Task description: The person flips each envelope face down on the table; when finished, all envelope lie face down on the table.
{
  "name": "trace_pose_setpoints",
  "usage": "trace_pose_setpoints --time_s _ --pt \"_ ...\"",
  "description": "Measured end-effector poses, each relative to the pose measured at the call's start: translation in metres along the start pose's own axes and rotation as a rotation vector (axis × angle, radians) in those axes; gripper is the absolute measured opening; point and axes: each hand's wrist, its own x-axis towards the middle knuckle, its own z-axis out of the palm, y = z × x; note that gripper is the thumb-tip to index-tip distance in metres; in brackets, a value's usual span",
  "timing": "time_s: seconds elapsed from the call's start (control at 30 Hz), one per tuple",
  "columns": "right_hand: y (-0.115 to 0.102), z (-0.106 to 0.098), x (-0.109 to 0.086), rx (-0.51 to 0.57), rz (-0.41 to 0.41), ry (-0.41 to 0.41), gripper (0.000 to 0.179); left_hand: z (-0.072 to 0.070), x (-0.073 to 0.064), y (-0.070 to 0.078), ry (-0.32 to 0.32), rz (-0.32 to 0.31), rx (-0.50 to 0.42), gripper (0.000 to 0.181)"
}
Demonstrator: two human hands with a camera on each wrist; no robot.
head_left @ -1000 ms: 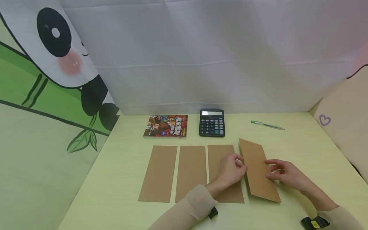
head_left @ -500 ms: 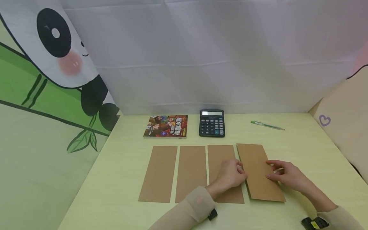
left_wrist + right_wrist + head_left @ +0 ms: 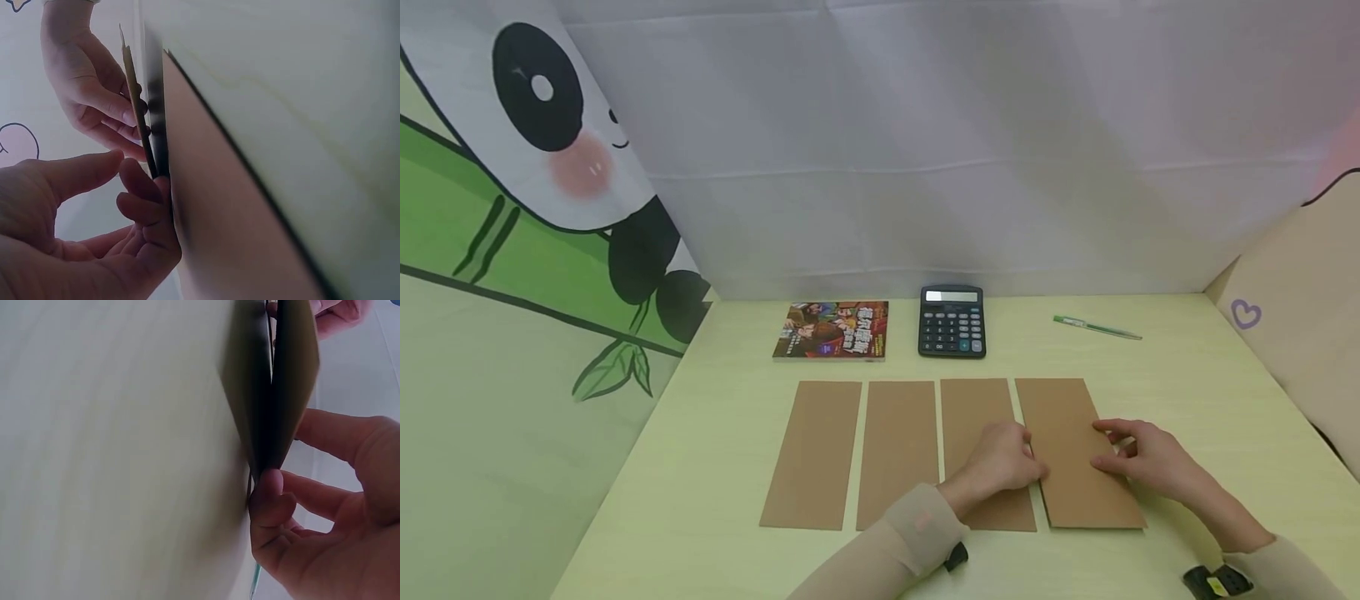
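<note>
At the right end of a row of brown cardboard pieces, both hands hold the fourth cardboard piece (image 3: 1071, 492) by its long sides. My left hand (image 3: 1002, 457) has its fingertips at the left edge, while its wrist lies over the third piece (image 3: 973, 400). Opposite, my right hand (image 3: 1153, 457) pinches the right edge, thumb on top and fingers beneath. From the right wrist view, the held cardboard (image 3: 300, 369) is tilted slightly up off the table, its underside dark. The left wrist view shows it nearly edge-on (image 3: 134, 94) between the two hands.
Two more cardboard pieces, a left one (image 3: 812, 454) and a middle one (image 3: 897, 442), lie flat with narrow gaps between. Behind the row are a colourful book (image 3: 831, 331), a black calculator (image 3: 951, 323) and a green pen (image 3: 1097, 327). A white cloth (image 3: 887, 167) hangs behind the table.
The fourth cardboard piece has come down from a steep tilt to nearly flat, lining up with the row. Both hands have stayed at its edges, hardly moving.
</note>
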Motion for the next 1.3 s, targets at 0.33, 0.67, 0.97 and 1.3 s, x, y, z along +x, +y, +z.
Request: trace_pose_setpoints --time_s 0.33,0.67,0.97,1.3 --pt "-0.001 0.002 0.001 0.001 -0.014 -0.011 0.059 -0.004 0.0 0.003 -0.067 -0.06 -0.016 0.033" --pt "-0.001 0.002 0.003 -0.028 -0.019 -0.006 0.058 -0.005 0.001 0.002 -0.071 -0.037 0.023 0.04" --pt "0.004 0.0 0.003 -0.018 0.015 0.01 0.059 -0.003 0.004 -0.004 -0.1 0.013 -0.159 0.03" --pt "0.006 -0.004 0.002 -0.01 -0.003 0.01 0.055 -0.03 -0.006 -0.039 -0.056 0.174 -0.295 0.035"
